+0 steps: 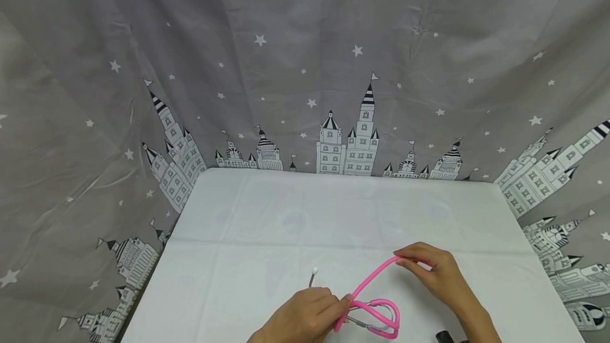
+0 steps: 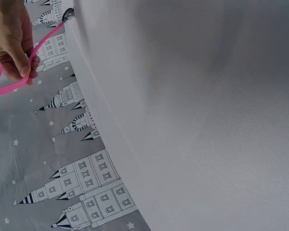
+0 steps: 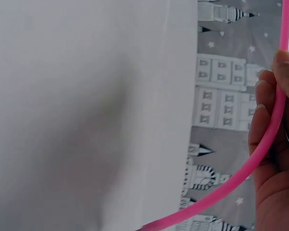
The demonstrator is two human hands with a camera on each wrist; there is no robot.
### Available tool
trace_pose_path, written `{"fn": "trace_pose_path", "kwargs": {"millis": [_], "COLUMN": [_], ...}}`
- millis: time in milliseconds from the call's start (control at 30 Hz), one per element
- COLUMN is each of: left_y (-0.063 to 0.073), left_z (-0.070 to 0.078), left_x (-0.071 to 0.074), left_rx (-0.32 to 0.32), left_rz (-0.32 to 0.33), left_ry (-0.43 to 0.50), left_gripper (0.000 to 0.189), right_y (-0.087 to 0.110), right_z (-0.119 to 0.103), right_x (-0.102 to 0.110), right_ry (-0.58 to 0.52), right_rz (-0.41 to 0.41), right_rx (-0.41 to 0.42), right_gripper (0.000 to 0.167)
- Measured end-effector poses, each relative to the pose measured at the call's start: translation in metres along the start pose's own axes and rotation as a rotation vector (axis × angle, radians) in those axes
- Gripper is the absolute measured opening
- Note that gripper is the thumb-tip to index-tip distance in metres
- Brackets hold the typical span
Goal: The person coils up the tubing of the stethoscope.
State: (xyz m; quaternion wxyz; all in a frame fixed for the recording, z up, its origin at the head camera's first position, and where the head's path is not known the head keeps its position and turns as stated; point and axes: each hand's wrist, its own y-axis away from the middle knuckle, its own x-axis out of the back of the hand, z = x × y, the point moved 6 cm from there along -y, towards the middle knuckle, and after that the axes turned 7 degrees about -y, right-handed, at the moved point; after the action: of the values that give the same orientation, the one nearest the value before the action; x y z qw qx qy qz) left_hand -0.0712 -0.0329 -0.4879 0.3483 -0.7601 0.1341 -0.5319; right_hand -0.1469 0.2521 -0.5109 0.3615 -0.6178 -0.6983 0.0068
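Observation:
A stethoscope with pink tubing (image 1: pixel 374 278) is held between both hands over the white table. My left hand (image 1: pixel 312 311) grips its folded tubing together with the metal ear tubes (image 1: pixel 357 322). One white eartip (image 1: pixel 315 270) pokes up behind that hand. Further right, my right hand (image 1: pixel 440 274) pinches a stretch of the tubing between thumb and fingers, and the line runs taut-looking from hand to hand. Below the right wrist, the dark chest piece (image 1: pixel 444 336) shows at the bottom edge. In the right wrist view the pink tube (image 3: pixel 241 178) curves across the fingers (image 3: pixel 262 115).
A white cloth covers the table (image 1: pixel 238 269). Behind it and along both sides hangs a grey curtain (image 1: pixel 286 68) printed with castles and stars.

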Motion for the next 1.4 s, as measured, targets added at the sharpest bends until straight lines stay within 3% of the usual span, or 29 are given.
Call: {"fn": "trace_pose_path", "kwargs": {"millis": [833,1067,1267,1400], "left_y": [0.003,0.002,-0.002,-0.003], "left_z": [-0.001,-0.006,-0.015,-0.022], "left_x": [0.004,0.007,0.013,0.018], "left_rx": [-0.039,0.047,0.066,0.089], "left_rz": [0.044,0.002,0.045,0.045], "left_ry": [-0.007,0.047,0.068,0.059], "left_gripper": [0.025,0.03,0.027,0.035], "right_y": [0.017,0.021,0.026,0.03], "right_z": [0.04,0.045,0.045,0.043], "right_x": [0.01,0.005,-0.003,-0.008], "right_ry": [-0.022,-0.033,-0.031,-0.017], "right_rz": [0.07,0.042,0.009,-0.007], "right_rx": [-0.073,-0.142,-0.179,-0.185], "right_gripper": [0.028,0.023,0.022,0.024]}}
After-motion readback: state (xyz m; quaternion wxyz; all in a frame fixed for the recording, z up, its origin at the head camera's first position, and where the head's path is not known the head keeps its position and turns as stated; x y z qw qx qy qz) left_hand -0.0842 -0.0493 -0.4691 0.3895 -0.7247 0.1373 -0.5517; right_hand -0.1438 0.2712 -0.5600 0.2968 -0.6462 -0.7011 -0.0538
